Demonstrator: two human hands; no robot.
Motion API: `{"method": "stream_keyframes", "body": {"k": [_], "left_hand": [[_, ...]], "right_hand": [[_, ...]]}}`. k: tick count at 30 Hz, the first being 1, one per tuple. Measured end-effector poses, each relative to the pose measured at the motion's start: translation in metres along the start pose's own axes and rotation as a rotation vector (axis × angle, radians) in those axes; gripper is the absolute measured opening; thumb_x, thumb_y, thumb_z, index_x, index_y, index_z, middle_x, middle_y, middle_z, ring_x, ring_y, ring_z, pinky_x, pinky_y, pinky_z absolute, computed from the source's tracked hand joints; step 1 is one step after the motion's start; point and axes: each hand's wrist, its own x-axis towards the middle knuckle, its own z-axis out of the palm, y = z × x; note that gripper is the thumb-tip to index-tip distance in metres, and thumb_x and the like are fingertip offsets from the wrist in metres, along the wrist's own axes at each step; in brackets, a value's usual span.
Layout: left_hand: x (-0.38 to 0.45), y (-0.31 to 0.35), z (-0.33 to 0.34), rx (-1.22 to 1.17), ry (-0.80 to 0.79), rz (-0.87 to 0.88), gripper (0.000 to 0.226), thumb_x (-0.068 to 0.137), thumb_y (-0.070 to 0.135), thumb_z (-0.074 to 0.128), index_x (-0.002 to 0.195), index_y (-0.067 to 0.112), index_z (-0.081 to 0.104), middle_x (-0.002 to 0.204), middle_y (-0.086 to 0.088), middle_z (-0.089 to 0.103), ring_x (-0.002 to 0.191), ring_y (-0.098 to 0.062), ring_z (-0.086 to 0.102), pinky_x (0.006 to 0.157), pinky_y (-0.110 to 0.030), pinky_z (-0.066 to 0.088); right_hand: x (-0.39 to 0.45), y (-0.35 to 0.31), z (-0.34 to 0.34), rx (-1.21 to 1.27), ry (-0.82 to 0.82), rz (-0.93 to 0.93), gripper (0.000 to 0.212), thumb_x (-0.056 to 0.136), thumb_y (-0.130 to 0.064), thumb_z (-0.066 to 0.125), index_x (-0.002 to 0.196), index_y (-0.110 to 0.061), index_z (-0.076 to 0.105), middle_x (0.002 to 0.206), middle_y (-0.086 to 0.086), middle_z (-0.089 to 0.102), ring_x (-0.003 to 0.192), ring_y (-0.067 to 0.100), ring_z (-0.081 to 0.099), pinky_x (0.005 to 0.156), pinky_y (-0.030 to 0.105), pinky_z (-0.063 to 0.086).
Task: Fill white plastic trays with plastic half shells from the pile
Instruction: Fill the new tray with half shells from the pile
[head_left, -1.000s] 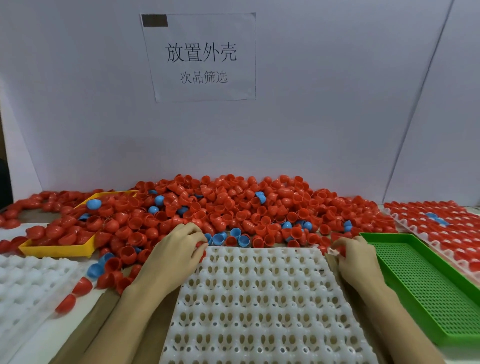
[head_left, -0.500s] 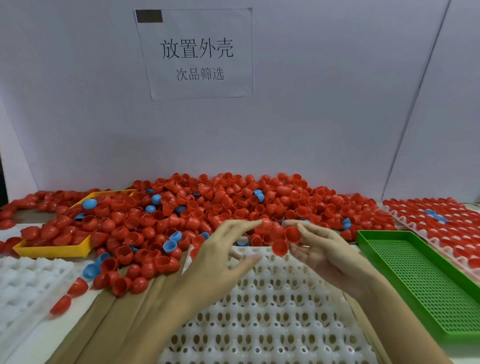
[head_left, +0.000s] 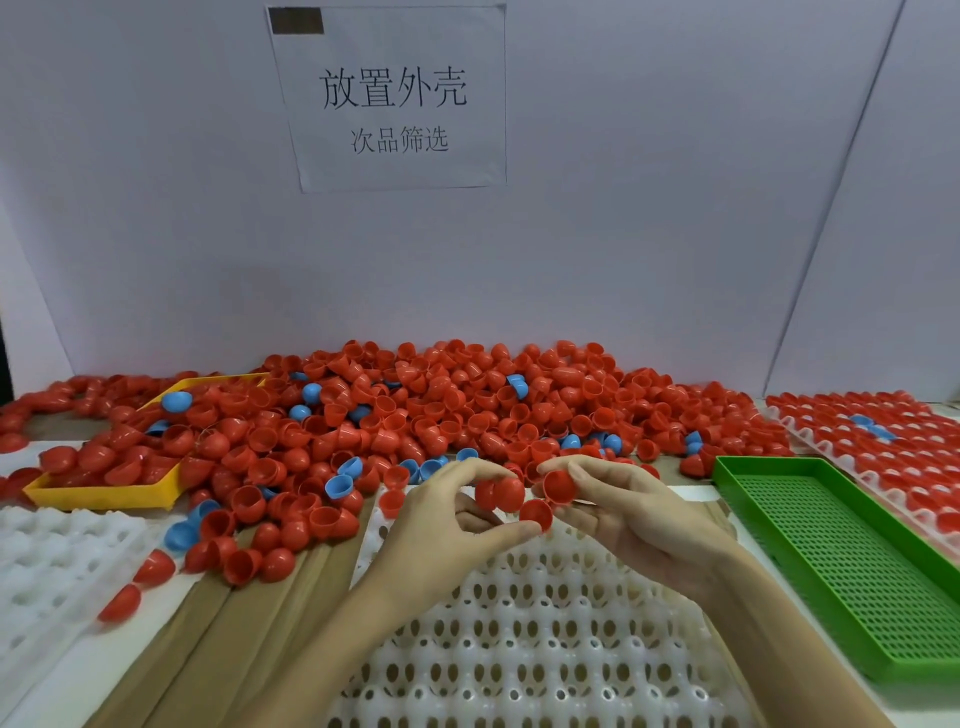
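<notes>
Both hands are raised just above the far edge of the white plastic tray (head_left: 519, 639), which sits at the near middle of the tabletop with its sockets unfilled. The left hand (head_left: 441, 525) curls its fingers around a red half shell (head_left: 500, 493), forefinger over the top and thumb stretched beneath. The right hand (head_left: 631, 514) pinches another red shell (head_left: 560, 487) between thumb and fingers, and a third red shell (head_left: 536, 513) sits low between the two hands, touching the left thumb tip; which hand carries it I cannot tell.

Behind the hands the pile of half shells (head_left: 467, 415), mostly red with a few blue ones mixed in, spreads along the back of the tabletop up to the grey wall. A yellow tray (head_left: 104, 493), part buried in shells, lies at the left. A second white tray (head_left: 47, 566) fills the near left corner. A green perforated tray (head_left: 852, 566) lies along the right side, and beyond it a white tray full of red shells (head_left: 883, 452). A paper sign (head_left: 389, 98) with printed characters hangs on the wall.
</notes>
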Motion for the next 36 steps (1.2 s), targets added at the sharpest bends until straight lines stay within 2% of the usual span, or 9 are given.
{"method": "stream_keyframes", "body": {"k": [4,8,14,18,22,26,29,32,36], "left_hand": [[0.002,0.003,-0.003,-0.099,-0.021,-0.048,0.022,0.091,0.026,0.078,0.11,0.02,0.07,0.093,0.001,0.078,0.08,-0.017,0.078,0.08,-0.021,0.059],[0.005,0.007,-0.007,-0.269,-0.046,-0.093,0.02,0.105,0.02,0.055,0.112,0.006,0.068,0.105,-0.008,0.078,0.079,-0.035,0.077,0.069,-0.038,0.064],[0.004,0.006,-0.012,-0.416,-0.15,-0.162,0.026,0.107,0.019,0.052,0.121,-0.003,0.051,0.112,-0.011,0.077,0.095,-0.034,0.076,0.071,-0.032,0.062],[0.005,0.003,-0.015,-0.259,-0.094,-0.121,0.021,0.099,0.023,0.067,0.111,0.006,0.07,0.103,-0.009,0.077,0.09,-0.028,0.076,0.082,-0.038,0.063],[0.007,0.004,-0.016,-0.277,-0.046,-0.123,0.034,0.099,0.017,0.067,0.126,0.023,0.047,0.086,-0.018,0.077,0.067,-0.038,0.074,0.056,-0.036,0.059],[0.006,0.008,-0.017,-0.3,-0.082,-0.056,0.023,0.102,0.02,0.062,0.116,0.021,0.045,0.087,-0.029,0.073,0.061,-0.042,0.072,0.046,-0.034,0.056],[0.004,0.011,-0.012,-0.359,-0.044,-0.053,0.013,0.104,0.016,0.058,0.115,0.019,0.053,0.096,-0.023,0.075,0.069,-0.043,0.075,0.056,-0.039,0.063],[0.0,0.011,-0.005,-0.388,-0.066,-0.113,0.022,0.104,0.015,0.058,0.124,0.022,0.053,0.111,-0.007,0.077,0.089,-0.031,0.078,0.071,-0.034,0.064],[-0.004,0.011,0.002,-0.517,-0.191,-0.209,0.025,0.108,0.02,0.051,0.132,0.024,0.048,0.112,-0.012,0.077,0.087,-0.044,0.076,0.073,-0.04,0.064]], "right_hand": [[0.0,0.001,0.001,0.008,0.073,0.05,0.041,0.1,-0.039,0.068,0.123,-0.005,0.075,0.114,0.012,0.074,0.104,0.024,0.072,0.091,0.03,0.059],[0.0,0.001,0.001,0.03,0.099,0.091,0.046,0.097,-0.049,0.071,0.115,-0.007,0.078,0.102,0.01,0.072,0.087,0.019,0.072,0.08,0.026,0.061],[0.005,0.001,-0.014,0.189,0.372,-0.117,0.038,0.092,-0.028,0.073,0.122,-0.005,0.075,0.124,0.018,0.074,0.11,0.022,0.075,0.091,0.027,0.061],[0.003,0.001,-0.025,0.179,0.426,-0.266,0.071,0.083,-0.009,0.075,0.149,-0.025,0.054,0.143,0.004,0.063,0.132,0.019,0.063,0.108,0.034,0.053],[0.002,0.003,-0.026,0.121,0.385,-0.244,0.065,0.086,-0.003,0.071,0.146,-0.022,0.057,0.142,0.007,0.065,0.129,0.024,0.066,0.104,0.037,0.056],[-0.003,0.0,-0.013,-0.187,0.144,-0.148,0.029,0.099,-0.014,0.068,0.127,-0.015,0.073,0.125,0.02,0.073,0.115,0.034,0.072,0.101,0.043,0.059],[-0.005,-0.001,0.009,-0.425,-0.072,-0.116,0.035,0.099,-0.03,0.074,0.133,-0.027,0.068,0.118,0.01,0.076,0.108,0.031,0.074,0.095,0.036,0.061],[-0.002,0.008,0.026,-0.678,-0.004,-0.222,0.046,0.086,-0.038,0.086,0.126,-0.035,0.064,0.095,0.002,0.075,0.085,0.019,0.074,0.08,0.032,0.062],[-0.002,0.007,0.027,-0.783,0.13,-0.351,0.033,0.084,-0.029,0.087,0.11,-0.026,0.067,0.086,0.001,0.069,0.076,0.015,0.068,0.071,0.026,0.057]]}}
